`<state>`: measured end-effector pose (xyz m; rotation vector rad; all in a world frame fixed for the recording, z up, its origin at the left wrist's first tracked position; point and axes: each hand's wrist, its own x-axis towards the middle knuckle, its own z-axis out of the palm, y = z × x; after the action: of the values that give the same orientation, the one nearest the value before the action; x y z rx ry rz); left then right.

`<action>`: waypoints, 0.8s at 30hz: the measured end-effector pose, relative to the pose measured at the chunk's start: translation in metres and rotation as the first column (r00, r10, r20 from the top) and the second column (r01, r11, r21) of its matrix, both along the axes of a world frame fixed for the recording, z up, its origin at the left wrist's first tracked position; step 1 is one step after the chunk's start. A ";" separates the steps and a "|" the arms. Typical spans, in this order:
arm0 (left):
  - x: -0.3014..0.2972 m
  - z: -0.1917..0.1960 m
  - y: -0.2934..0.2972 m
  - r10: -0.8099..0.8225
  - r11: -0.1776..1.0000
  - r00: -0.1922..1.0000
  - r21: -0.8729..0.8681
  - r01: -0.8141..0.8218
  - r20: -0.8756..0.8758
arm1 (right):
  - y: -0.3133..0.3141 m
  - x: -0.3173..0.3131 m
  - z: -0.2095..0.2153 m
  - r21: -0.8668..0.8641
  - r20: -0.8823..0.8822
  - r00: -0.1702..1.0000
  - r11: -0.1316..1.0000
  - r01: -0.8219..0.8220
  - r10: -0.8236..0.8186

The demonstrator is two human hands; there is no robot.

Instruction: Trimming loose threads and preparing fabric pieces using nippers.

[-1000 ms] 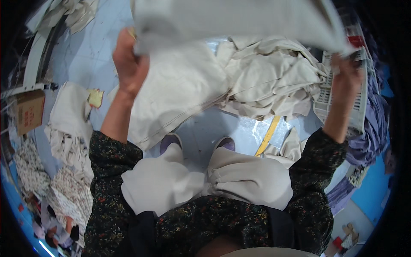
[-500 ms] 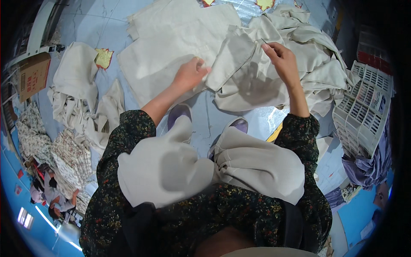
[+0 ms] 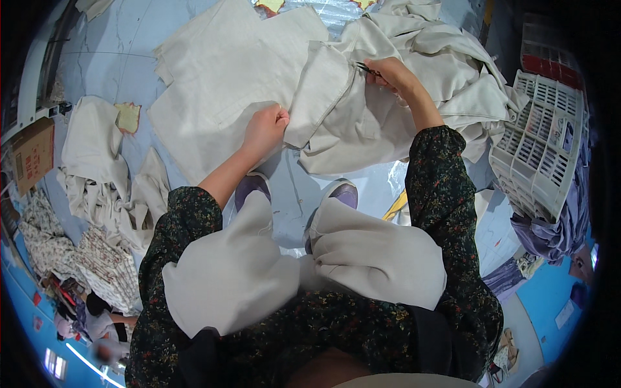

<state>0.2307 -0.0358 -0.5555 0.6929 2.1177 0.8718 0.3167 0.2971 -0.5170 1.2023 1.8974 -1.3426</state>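
Observation:
Cream cloth pieces (image 3: 213, 84) lie spread flat in front of me, with a folded panel (image 3: 317, 97) at their right edge. My left hand (image 3: 264, 128) is closed over the cloth, next to the panel's near left edge. Whatever its curled fingers hold is hidden. Farther right, my right hand (image 3: 393, 76) grips small dark thread snips (image 3: 367, 68). Their blades point left toward the panel's seamed edge. A crumpled heap of the same cream fabric (image 3: 446, 71) lies beyond and to the right of this hand.
A white plastic basket (image 3: 540, 142) stands at the right, with purple cloth (image 3: 550, 239) beside it. To the left lie more cream cloth (image 3: 97, 142), floral fabric (image 3: 103, 265) and a cardboard box (image 3: 32, 155). My shoes (image 3: 252, 189) are on the tiled floor. Another person is at the lower left.
My right hand has moved left over the cloth, bringing the snips near the panel's edge. My left hand stays closed by the panel. The whole view has shifted slightly.

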 end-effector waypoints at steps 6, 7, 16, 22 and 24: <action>0.001 0.004 0.003 0.033 0.999 0.999 0.024 -0.033 0.017 | 0.001 -0.009 0.002 -0.204 -0.027 0.999 0.979 0.014 -0.020; 0.001 0.004 0.003 0.033 0.999 0.999 0.024 -0.034 0.020 | 0.002 -0.011 0.001 -0.205 -0.029 0.999 0.979 0.013 -0.020; 0.008 0.010 0.003 0.058 0.998 0.998 0.028 -0.057 -0.039 | 0.001 -0.008 -0.001 -0.477 -0.167 0.979 0.879 0.020 -0.113; 0.001 -0.015 -0.002 -0.134 0.989 0.990 -0.068 0.131 -0.050 | -0.018 0.012 0.021 -0.639 -0.307 0.798 0.734 0.231 -0.519; -0.008 -0.002 0.006 0.039 0.998 0.977 -0.066 -0.025 0.210 | -0.046 0.030 0.047 -0.334 -0.440 0.864 0.938 0.094 -0.243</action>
<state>0.2228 -0.0295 -0.5577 0.5112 1.9614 0.8534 0.3463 0.2508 -0.4699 0.9582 1.8221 -2.1018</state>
